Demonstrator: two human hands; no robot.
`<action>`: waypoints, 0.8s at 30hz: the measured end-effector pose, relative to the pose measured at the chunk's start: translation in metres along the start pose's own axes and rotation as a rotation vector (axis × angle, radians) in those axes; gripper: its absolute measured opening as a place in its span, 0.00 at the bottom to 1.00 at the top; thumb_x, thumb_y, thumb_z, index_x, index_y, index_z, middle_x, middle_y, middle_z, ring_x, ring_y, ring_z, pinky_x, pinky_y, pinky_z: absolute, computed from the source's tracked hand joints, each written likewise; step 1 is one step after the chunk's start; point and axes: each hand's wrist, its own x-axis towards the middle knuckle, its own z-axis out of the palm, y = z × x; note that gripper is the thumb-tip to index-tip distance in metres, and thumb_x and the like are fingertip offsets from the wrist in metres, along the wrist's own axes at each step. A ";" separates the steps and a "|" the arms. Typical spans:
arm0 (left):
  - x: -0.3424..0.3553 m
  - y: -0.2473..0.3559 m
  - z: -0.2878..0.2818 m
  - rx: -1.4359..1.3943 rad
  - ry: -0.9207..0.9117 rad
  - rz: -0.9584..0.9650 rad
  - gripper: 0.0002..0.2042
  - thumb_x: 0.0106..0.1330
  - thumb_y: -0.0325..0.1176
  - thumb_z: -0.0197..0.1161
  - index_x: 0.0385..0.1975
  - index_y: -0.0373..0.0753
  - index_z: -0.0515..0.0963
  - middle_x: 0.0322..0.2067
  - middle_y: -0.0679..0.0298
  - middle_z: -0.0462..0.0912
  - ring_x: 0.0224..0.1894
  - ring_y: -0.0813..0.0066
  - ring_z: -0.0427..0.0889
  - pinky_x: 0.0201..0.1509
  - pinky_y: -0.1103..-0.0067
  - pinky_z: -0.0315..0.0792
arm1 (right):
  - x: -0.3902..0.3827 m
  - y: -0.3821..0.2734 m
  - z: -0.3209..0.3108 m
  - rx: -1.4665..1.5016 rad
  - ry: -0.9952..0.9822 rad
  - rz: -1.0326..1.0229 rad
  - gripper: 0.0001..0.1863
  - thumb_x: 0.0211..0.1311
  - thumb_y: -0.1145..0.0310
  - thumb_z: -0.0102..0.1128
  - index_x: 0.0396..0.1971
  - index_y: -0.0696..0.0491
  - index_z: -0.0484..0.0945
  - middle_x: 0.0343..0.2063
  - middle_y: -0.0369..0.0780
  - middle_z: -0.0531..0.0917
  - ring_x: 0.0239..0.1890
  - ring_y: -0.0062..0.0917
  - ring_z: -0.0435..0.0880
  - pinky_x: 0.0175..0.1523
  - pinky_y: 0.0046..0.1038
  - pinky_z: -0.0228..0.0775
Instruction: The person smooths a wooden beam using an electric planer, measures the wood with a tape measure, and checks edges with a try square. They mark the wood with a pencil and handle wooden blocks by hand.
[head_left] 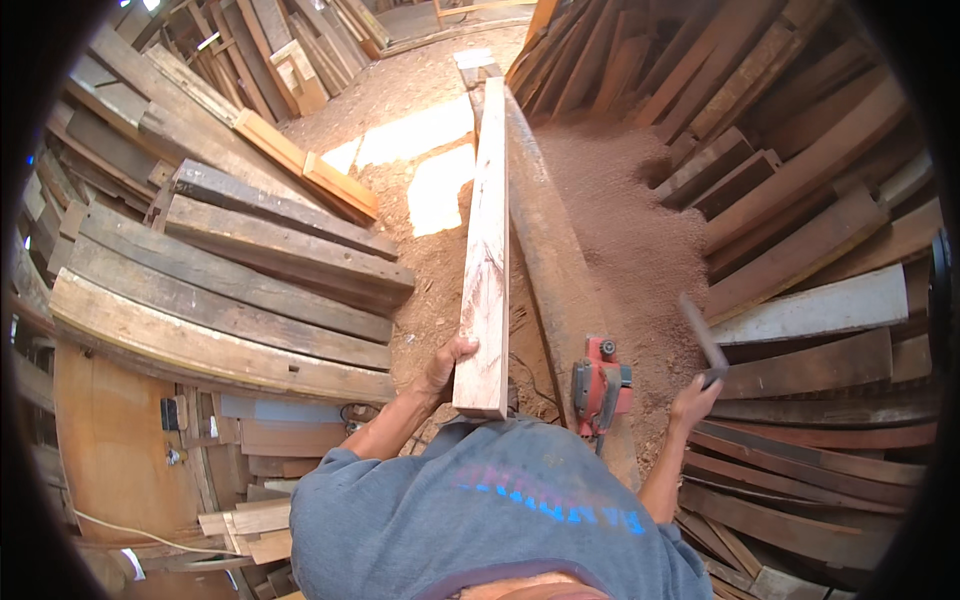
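Gripping pale timber beam (487, 270) in left hand (440, 370), thin metal-bladed tool (704, 337) in right hand (695, 400).

From the head view: could twist or drop the beam, if held at its near end by one hand only; could knock red power planer (603, 385), lying on long plank (552, 245), by swinging right. Left thumb against beam's edge, fingers hidden; right fingers curled around tool's dark end. Beam to left of plank, tool to its right.

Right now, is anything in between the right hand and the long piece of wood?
Yes, the red power tool sits between the right hand and the long piece of wood, on the wide board. I can't tell if it's tall enough to block the hand.
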 end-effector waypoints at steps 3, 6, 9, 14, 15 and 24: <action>-0.030 0.006 -0.017 -0.066 -0.076 -0.091 0.37 0.59 0.40 0.61 0.69 0.33 0.59 0.49 0.54 0.78 0.47 0.64 0.84 0.53 0.65 0.82 | 0.047 -0.138 0.028 0.269 -0.155 0.034 0.15 0.71 0.64 0.56 0.43 0.63 0.76 0.36 0.49 0.80 0.40 0.40 0.78 0.50 0.40 0.69; -0.054 0.007 -0.019 -0.063 -0.039 -0.061 0.40 0.59 0.40 0.61 0.72 0.34 0.56 0.56 0.53 0.76 0.53 0.62 0.82 0.57 0.66 0.80 | 0.058 -0.227 0.095 0.555 -0.445 -0.144 0.14 0.67 0.66 0.62 0.42 0.63 0.78 0.33 0.45 0.81 0.35 0.33 0.80 0.44 0.36 0.72; -0.059 -0.003 -0.026 -0.124 0.021 -0.098 0.41 0.58 0.39 0.61 0.74 0.36 0.55 0.59 0.56 0.75 0.56 0.66 0.80 0.61 0.70 0.76 | 0.033 -0.275 0.188 0.506 -0.725 -0.335 0.14 0.63 0.69 0.64 0.46 0.60 0.81 0.37 0.45 0.86 0.38 0.31 0.84 0.46 0.35 0.75; -0.061 -0.005 -0.016 -0.161 0.063 -0.068 0.42 0.59 0.38 0.60 0.75 0.36 0.52 0.65 0.55 0.70 0.63 0.64 0.75 0.68 0.70 0.68 | -0.019 -0.308 0.292 0.465 -0.943 -0.450 0.12 0.61 0.75 0.61 0.45 0.56 0.83 0.34 0.44 0.88 0.38 0.29 0.86 0.46 0.34 0.77; -0.061 -0.006 -0.016 -0.166 0.066 -0.065 0.43 0.59 0.38 0.59 0.76 0.36 0.51 0.66 0.54 0.69 0.64 0.63 0.74 0.70 0.70 0.67 | -0.028 -0.305 0.311 0.523 -0.956 -0.407 0.11 0.61 0.76 0.59 0.43 0.57 0.83 0.35 0.45 0.88 0.38 0.31 0.86 0.46 0.35 0.77; -0.057 -0.009 -0.014 -0.156 0.030 -0.046 0.45 0.56 0.40 0.60 0.75 0.34 0.51 0.66 0.52 0.69 0.64 0.61 0.74 0.68 0.70 0.69 | -0.044 -0.281 0.363 0.666 -1.039 -0.330 0.15 0.60 0.86 0.53 0.44 0.58 0.82 0.34 0.38 0.88 0.37 0.23 0.84 0.44 0.28 0.77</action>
